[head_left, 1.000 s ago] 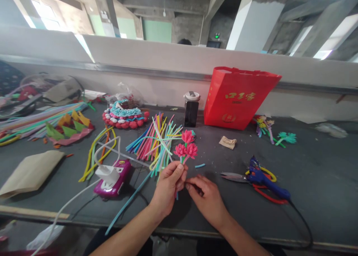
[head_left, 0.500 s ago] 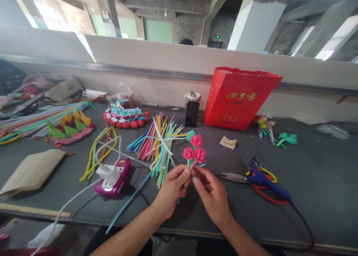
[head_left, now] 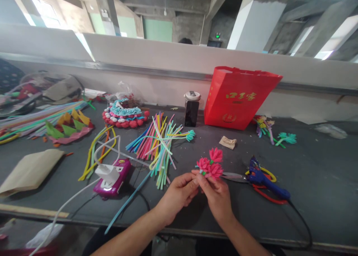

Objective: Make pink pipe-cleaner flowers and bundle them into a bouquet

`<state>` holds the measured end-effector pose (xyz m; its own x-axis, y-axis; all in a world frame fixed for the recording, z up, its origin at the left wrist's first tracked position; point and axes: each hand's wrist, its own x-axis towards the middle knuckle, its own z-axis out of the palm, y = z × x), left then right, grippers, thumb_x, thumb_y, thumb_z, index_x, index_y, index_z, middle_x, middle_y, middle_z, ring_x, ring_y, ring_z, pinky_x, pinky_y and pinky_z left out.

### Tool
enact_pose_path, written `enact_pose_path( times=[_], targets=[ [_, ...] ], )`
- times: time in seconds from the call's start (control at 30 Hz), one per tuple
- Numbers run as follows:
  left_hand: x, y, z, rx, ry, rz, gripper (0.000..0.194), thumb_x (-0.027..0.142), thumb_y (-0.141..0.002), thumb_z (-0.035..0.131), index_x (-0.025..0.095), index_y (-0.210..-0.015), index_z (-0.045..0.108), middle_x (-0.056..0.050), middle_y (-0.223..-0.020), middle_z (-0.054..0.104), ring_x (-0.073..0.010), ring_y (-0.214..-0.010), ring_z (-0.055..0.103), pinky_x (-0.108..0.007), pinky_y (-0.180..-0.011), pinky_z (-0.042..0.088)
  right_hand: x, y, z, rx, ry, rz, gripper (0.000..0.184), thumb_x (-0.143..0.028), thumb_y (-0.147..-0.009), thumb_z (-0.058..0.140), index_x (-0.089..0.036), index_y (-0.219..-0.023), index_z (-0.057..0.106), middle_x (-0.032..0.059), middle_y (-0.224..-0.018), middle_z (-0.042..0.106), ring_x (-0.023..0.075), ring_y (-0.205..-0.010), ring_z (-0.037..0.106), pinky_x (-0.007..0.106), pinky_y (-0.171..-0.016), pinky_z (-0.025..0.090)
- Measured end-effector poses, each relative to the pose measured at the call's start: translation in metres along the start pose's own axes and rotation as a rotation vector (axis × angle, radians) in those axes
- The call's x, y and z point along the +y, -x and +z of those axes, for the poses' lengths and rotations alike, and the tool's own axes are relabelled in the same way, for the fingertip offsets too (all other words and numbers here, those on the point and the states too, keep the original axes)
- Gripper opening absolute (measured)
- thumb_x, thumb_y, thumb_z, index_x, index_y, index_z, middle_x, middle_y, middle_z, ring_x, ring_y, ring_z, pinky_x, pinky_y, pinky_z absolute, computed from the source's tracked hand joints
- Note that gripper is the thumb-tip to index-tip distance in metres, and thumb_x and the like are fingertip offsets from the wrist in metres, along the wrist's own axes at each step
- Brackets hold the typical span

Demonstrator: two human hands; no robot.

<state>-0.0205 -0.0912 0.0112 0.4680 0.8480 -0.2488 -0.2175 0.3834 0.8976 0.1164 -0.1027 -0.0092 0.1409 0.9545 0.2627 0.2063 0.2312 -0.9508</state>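
While the dark counter spreads across the whole near view, a red bag stands upright at its back. Nearer, a loose heap of coloured fuzzy sticks lies left of the hands, and scissors rest to their right, blades pointing left. The left hand reaches in from the lower left, wrist low, fingers curled and thumb on top, gripping the stems. The right hand comes from the lower right, thumb and fingers pinched just beneath the blooms; the two thumbs meet. The pink flower bunch is held above the counter's near middle, its three heads pointing away and to the right; its long axis slants back down-left into the fingers, which hide most of the stems. A teal flower lies beyond.
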Motion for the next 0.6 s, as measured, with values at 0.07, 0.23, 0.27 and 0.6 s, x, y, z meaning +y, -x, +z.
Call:
enact_pose_path(
  times=[0.07, 0.23, 0.27, 0.6],
  targets=[
    [-0.0010, -0.0004, 0.0004, 0.008, 0.008, -0.005, 0.039, 0.054, -0.076, 0.070, 0.016, -0.080, 0.057, 0.008, -0.056, 0.035, -0.0045, -0.046, 0.022, -0.022, -0.043, 0.010, -0.0005, -0.0007, 0.0009, 0.015, -0.018, 0.022, 0.026, -0.041, -0.087, 0.063, -0.022, -0.095, 0.078, 0.0066, -0.094, 0.078, 0.0257, -0.085, 0.074, 0.037, -0.078, 0.061],
    [-0.0011, 0.0000, 0.0013, -0.012, 0.012, 0.015, 0.036, 0.048, -0.077, 0.069, 0.015, -0.075, 0.055, 0.006, -0.055, 0.042, -0.0040, -0.045, 0.024, -0.022, -0.043, 0.011, 0.0008, -0.0001, 0.0012, 0.016, -0.004, 0.014, 0.024, -0.039, -0.088, 0.062, -0.022, -0.095, 0.078, 0.0059, -0.093, 0.078, 0.0247, -0.089, 0.073, 0.036, -0.083, 0.059],
    [-0.0003, 0.0007, 0.0015, -0.009, 0.006, 0.035, 0.035, 0.048, -0.078, 0.068, 0.015, -0.074, 0.056, 0.006, -0.054, 0.041, -0.0042, -0.045, 0.024, -0.022, -0.043, 0.011, 0.0012, 0.0004, 0.0005, 0.011, 0.006, 0.005, 0.025, -0.039, -0.088, 0.061, -0.022, -0.096, 0.078, 0.0058, -0.093, 0.078, 0.0243, -0.088, 0.073, 0.036, -0.082, 0.059],
    [0.0030, 0.0003, -0.0048, 0.165, 0.124, 0.164, 0.030, 0.043, -0.076, 0.073, 0.015, -0.076, 0.062, 0.007, -0.053, 0.037, -0.0052, -0.048, 0.025, -0.020, -0.044, 0.015, 0.0060, 0.0044, -0.0012, -0.108, 0.034, -0.126, 0.028, -0.035, -0.090, 0.059, -0.022, -0.113, 0.066, 0.0071, -0.104, 0.071, 0.0208, -0.091, 0.068, 0.029, -0.075, 0.056]
  ],
)
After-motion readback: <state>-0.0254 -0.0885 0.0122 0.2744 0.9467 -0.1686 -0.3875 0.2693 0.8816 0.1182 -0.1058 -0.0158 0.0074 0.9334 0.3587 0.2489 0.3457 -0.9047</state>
